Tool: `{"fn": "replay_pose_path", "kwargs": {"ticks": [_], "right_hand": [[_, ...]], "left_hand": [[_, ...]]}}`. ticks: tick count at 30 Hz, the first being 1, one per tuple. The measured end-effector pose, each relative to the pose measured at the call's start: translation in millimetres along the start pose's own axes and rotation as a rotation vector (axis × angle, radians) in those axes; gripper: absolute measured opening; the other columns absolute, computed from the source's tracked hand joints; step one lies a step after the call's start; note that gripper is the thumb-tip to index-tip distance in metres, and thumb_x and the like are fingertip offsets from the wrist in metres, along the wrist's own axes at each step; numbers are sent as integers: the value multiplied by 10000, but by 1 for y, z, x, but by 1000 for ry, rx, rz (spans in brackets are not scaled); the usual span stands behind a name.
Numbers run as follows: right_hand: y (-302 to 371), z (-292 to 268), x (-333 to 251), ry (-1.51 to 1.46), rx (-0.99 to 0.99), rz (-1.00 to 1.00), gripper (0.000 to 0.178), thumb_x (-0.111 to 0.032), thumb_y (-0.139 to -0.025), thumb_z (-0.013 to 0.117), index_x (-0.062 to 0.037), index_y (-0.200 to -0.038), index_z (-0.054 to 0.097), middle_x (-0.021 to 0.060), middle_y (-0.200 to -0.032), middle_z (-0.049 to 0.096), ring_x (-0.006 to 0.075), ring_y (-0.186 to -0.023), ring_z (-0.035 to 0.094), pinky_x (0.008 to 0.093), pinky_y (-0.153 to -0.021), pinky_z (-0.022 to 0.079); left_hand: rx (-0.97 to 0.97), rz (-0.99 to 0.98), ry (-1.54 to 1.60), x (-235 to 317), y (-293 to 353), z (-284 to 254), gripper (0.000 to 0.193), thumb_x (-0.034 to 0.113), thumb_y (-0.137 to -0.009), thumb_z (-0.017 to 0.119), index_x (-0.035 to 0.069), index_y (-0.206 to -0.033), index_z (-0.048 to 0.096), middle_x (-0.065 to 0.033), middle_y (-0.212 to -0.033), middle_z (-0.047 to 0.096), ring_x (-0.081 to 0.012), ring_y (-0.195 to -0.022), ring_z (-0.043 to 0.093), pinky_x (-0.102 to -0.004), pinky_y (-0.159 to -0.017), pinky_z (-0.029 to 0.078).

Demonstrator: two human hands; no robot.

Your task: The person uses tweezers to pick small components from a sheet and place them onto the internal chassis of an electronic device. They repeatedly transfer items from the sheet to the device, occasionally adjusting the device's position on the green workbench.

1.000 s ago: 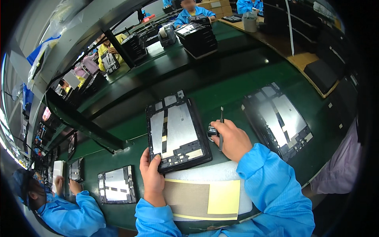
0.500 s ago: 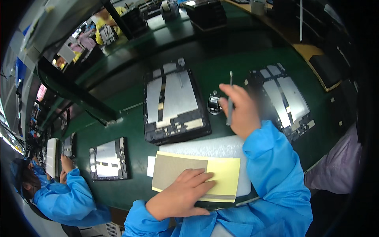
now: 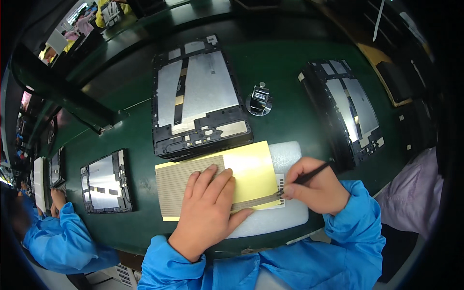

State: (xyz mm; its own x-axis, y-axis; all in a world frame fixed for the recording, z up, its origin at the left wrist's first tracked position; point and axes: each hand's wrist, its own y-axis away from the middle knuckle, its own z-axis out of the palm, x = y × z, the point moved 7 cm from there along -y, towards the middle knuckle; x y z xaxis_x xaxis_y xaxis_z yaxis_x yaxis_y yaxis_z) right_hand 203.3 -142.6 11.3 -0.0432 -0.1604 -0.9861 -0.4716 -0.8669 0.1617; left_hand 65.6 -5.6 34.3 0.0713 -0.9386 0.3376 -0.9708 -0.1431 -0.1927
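So the yellow sheet (image 3: 246,157) is right in front, its far edge just beside the stack of flat panels (image 3: 200,92) at 12 o'clock. Its long axis runs from between 8 and 9 over to between 2 and 3. Same tilt for the single brown strip (image 3: 261,200) along its near edge.

Right hand (image 3: 316,186) is nearest that strip's outer end, with the sheet off at 9 o'clock. It's pinching dark tweezers (image 3: 312,172), tips right at that end; can't tell if they've got hold of it. Left hand (image 3: 208,205) is flat on the sheet, fingers a bit spread, covering part of it.

Foam pad (image 3: 290,221) underneath. From the right hand, a silver clicker (image 3: 260,99) sits at 11, another stack (image 3: 350,106) at 1. Can't see anything blocking the tweezers.
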Motion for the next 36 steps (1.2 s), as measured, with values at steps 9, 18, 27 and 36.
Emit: {"fn": "replay_pose_path", "kwargs": {"ticks": [9, 18, 27, 36], "right_hand": [[-3, -5, 11, -60, 4, 154, 136, -7, -900, 649, 4, -945, 522, 92, -849, 641, 131, -782, 657, 262, -699, 560], [-5, -4, 10, -59, 1, 114, 137, -11, -898, 656, 1, -931, 524, 65, -828, 608, 115, -759, 646, 248, -666, 542], [-38, 4, -61, -230, 85, -260, 142, 63, -866, 632, 12, -920, 510, 107, -852, 618, 166, -781, 684, 285, -691, 573], [-115, 60, -89, 6, -50, -256, 139, -12, -874, 672, 10, -902, 538, 83, -818, 633, 129, -767, 656, 261, -655, 530]], "left_hand": [[-84, 228, 135, 30, -9, 14, 467, 371, -733, 773, 117, -1112, 674, -71, -1203, 618, -312, -1170, 543, -461, -991, 418], [-92, 216, 154, 27, -10, 17, 462, 358, -734, 772, 118, -1117, 678, -68, -1201, 619, -307, -1171, 541, -455, -973, 428], [-25, 285, 217, 27, -8, 8, 458, 326, -753, 752, 64, -1116, 653, -90, -1172, 615, -299, -1126, 560, -442, -964, 437], [578, -156, -77, -47, 8, -54, 529, 145, -704, 773, -9, -1173, 583, -180, -1234, 556, -401, -1198, 485, -531, -1000, 390]]}}
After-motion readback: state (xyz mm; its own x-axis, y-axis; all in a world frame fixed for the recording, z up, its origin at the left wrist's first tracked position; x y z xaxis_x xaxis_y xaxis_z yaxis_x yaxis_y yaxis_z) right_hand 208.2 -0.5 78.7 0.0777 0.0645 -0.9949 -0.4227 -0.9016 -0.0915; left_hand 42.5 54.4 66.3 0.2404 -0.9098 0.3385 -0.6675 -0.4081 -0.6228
